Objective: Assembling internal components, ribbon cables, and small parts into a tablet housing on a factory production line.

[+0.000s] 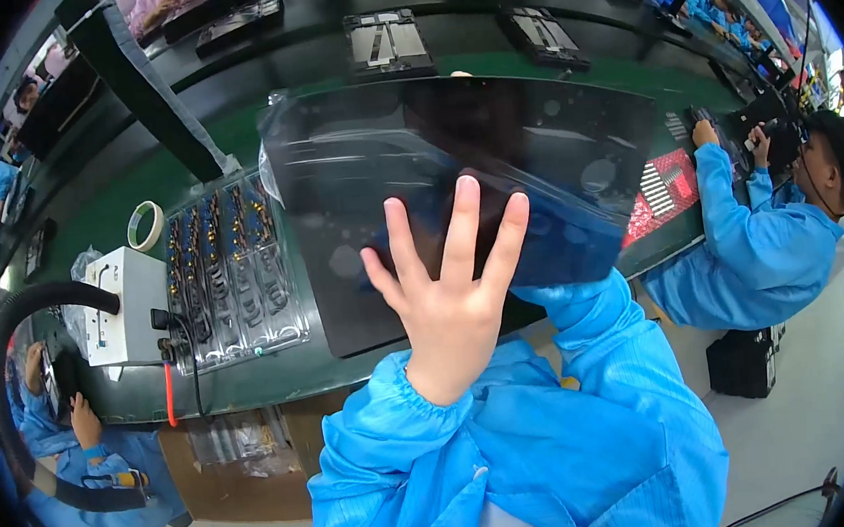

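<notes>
A large dark glossy screen panel (354, 169) with clear film and pale bubble-like spots on it is held up in front of me. My left hand (451, 306) lies over its lower part, fingers spread, back of the hand up. Behind the panel goes my right forearm in a blue sleeve; most of that hand is hidden. A bit of my right hand (462, 74) shows at the panel's far edge, so it supports the panel from behind. A flat matte black sheet (352, 325) shows below the panel's left part.
Left on the green bench are a clear tray (237, 330) of small cable parts, a tape roll (146, 225) and a white box (130, 309) with a black hose. Open device housings (388, 44) stand beyond. A co-worker (762, 244) sits right, near red sheeting (662, 194).
</notes>
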The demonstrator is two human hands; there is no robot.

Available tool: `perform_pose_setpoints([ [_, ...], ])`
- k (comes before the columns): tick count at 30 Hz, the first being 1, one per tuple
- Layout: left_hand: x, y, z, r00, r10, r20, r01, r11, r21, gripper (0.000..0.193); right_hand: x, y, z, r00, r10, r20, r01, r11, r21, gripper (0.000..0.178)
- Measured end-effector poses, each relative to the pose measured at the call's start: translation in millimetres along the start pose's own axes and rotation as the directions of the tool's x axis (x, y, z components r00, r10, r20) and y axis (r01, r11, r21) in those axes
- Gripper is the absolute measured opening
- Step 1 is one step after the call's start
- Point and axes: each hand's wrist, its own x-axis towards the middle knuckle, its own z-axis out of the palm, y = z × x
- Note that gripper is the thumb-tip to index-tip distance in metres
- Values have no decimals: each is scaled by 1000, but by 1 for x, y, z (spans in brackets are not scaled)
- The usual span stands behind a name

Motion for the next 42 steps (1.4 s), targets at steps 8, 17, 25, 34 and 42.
perform_pose_setpoints([
  [8,-9,-3,5,997,-4,-80,12,994,104,43,8,12,3,999,-33,10,34,989,-143,27],
  [17,-15,-3,8,990,18,-137,11,979,204,41,57,20,-7,998,-52,48,64,950,-305,27],
  [25,-14,-6,12,982,16,-187,23,979,201,41,67,9,-11,993,-74,92,107,890,-443,27],
  [34,-13,-6,15,977,23,-213,26,974,224,41,65,7,-6,984,-100,148,167,806,-568,27],
  [42,1,3,17,984,-26,-179,61,980,192,36,60,8,5,982,-73,172,170,735,-656,27],
])
